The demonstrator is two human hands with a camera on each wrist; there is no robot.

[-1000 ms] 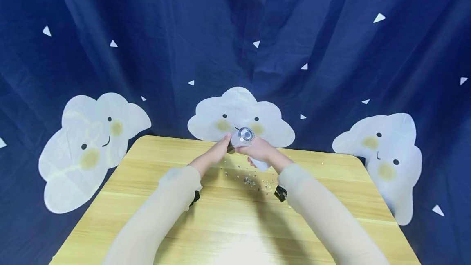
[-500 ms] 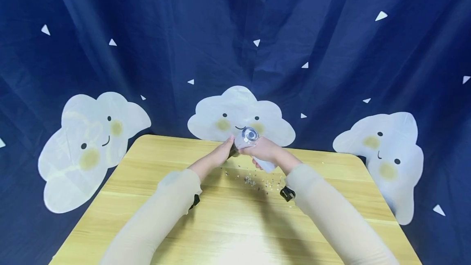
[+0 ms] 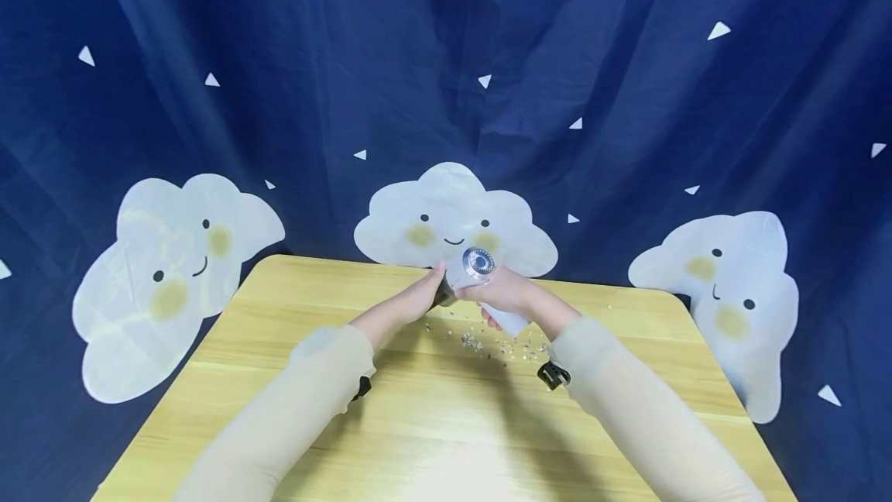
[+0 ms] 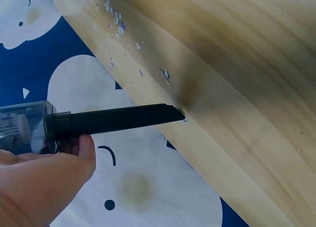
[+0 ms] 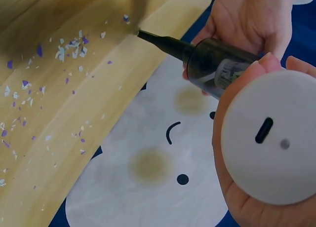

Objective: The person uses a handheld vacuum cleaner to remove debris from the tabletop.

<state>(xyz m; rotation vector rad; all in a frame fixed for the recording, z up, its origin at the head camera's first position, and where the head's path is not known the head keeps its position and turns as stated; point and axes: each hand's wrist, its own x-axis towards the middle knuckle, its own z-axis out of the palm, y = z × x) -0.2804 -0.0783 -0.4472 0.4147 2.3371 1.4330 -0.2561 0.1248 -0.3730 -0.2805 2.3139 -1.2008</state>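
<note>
A white handheld vacuum (image 3: 478,263) with a ridged silver end is held by both hands over the far part of the table. My right hand (image 3: 512,291) grips its white handle, whose round end (image 5: 271,163) faces the right wrist camera. My left hand (image 4: 47,185) holds the front, its fingers curled around the clear dust cup (image 4: 19,128) by the black nozzle (image 4: 118,117). The slanted nozzle tip is right at the table surface, beside a small scrap. White and purple paper scraps (image 5: 71,48) lie scattered on the wood; some debris shows inside the cup.
The light wooden table (image 3: 418,424) has rounded far corners. Directly behind it hangs a dark blue curtain (image 3: 313,99) with white triangles and smiling clouds. Black devices, one of them a wrist camera mount (image 3: 554,375), stick out below the sleeves.
Both hands have shifted slightly right and toward the person, bringing the vacuum with them. The grip looks the same, and the scrap cluster stays in place.
</note>
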